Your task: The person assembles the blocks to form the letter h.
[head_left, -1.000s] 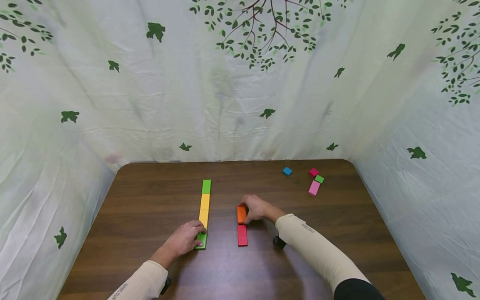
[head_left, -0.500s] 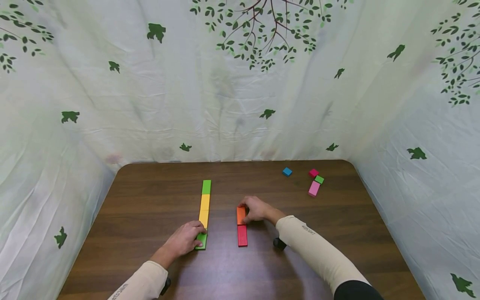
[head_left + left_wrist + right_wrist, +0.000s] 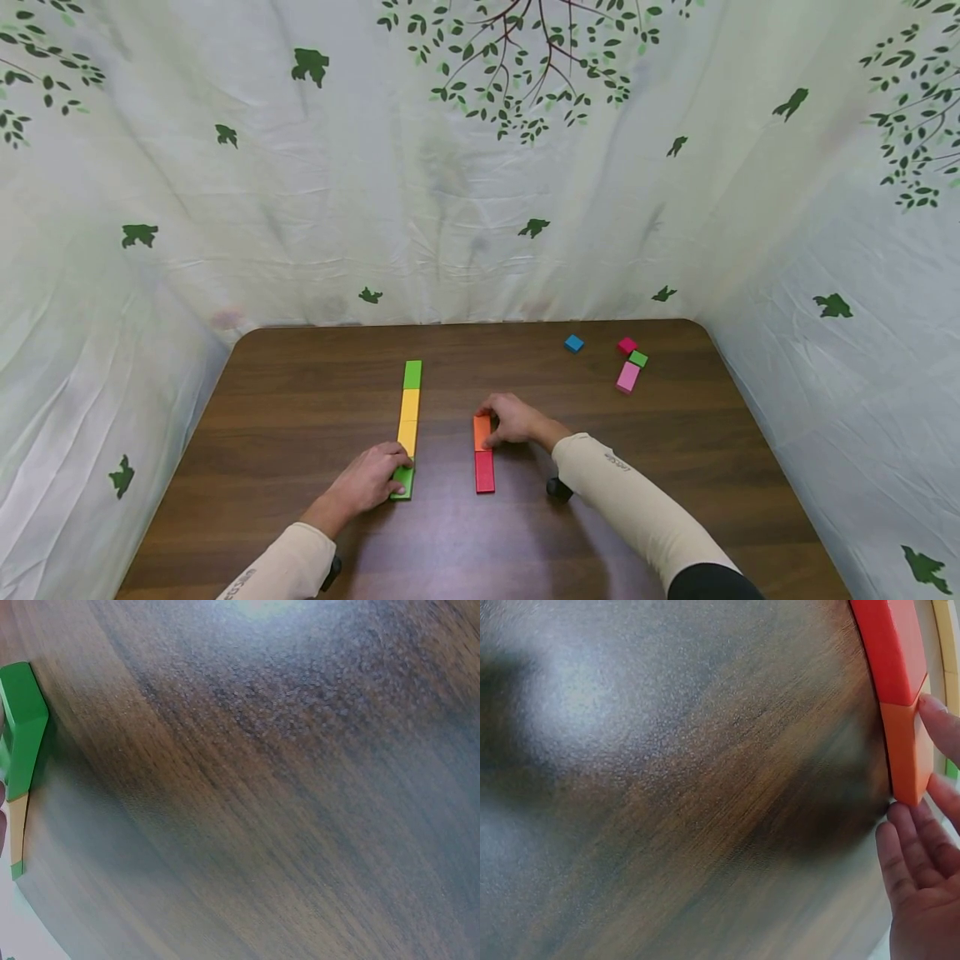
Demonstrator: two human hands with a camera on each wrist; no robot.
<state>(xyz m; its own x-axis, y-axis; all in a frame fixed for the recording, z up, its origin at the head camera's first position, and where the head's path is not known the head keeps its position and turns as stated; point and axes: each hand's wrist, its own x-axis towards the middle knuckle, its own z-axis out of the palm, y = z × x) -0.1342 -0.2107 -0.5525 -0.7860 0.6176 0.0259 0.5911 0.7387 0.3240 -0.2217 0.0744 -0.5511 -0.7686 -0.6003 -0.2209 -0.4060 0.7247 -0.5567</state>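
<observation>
In the head view a straight row stands on the left: a far green block [image 3: 412,374], two yellow blocks [image 3: 409,405] and a near green block [image 3: 406,477]. My left hand [image 3: 367,477] holds that near green block, fingers over its top and thumb at the near part. To the right, an orange block [image 3: 482,432] meets the end of a red block [image 3: 485,472]. My right hand [image 3: 513,418] pinches the orange block, thumb by the joint and fingers at the far end. The right wrist view shows the orange block [image 3: 906,754] touching the red one.
At the table's back right lie a small blue block [image 3: 574,343], a small crimson block [image 3: 627,345], a small green block [image 3: 638,358] and a pink block [image 3: 628,377]. White cloth [image 3: 480,208] with leaf prints hangs behind the brown table [image 3: 315,383] and along its sides.
My right hand has slid the orange block slightly toward me, and the narrow gap to the red block has closed. The left hand keeps its place on the near green block.
</observation>
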